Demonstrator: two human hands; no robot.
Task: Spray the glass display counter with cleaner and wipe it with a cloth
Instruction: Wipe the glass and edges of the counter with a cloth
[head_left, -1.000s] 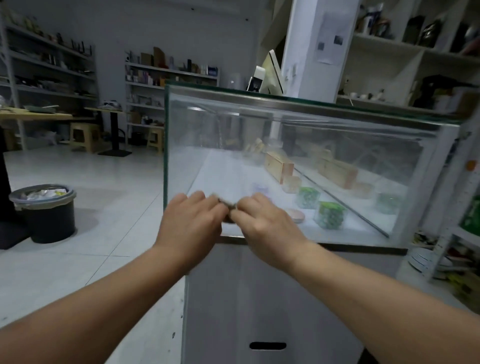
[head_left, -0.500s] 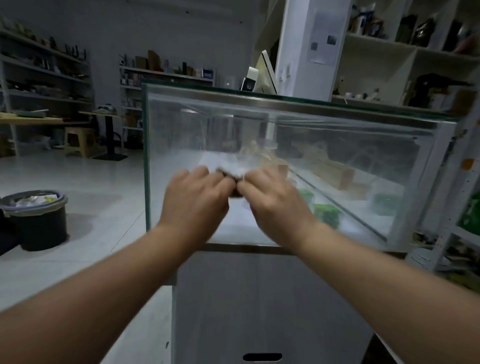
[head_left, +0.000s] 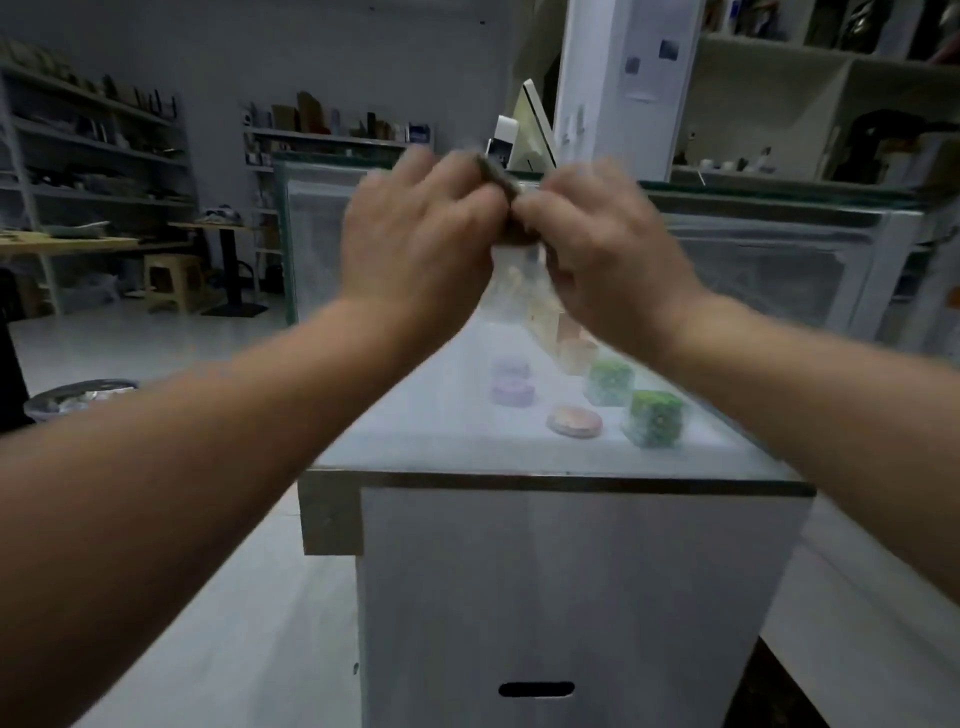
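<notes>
The fingers of my left hand (head_left: 415, 234) and right hand (head_left: 608, 244) are curled tight, pinching the small dark cloth (head_left: 501, 182) between them at the end pane of the glass counter (head_left: 322, 249). I've swept it up from the pane's bottom edge to near the top rim, so this end looks mostly wiped.

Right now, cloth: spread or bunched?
Bunched. Only a small dark wad of cloth shows, pinched between the left hand and right hand.

White-based glass display counter (head_left: 571, 597): inner shelf w/ 2 purple pots (head_left: 511, 391), pink disc (head_left: 574, 421), 2 green cubes (head_left: 654, 418).
</notes>
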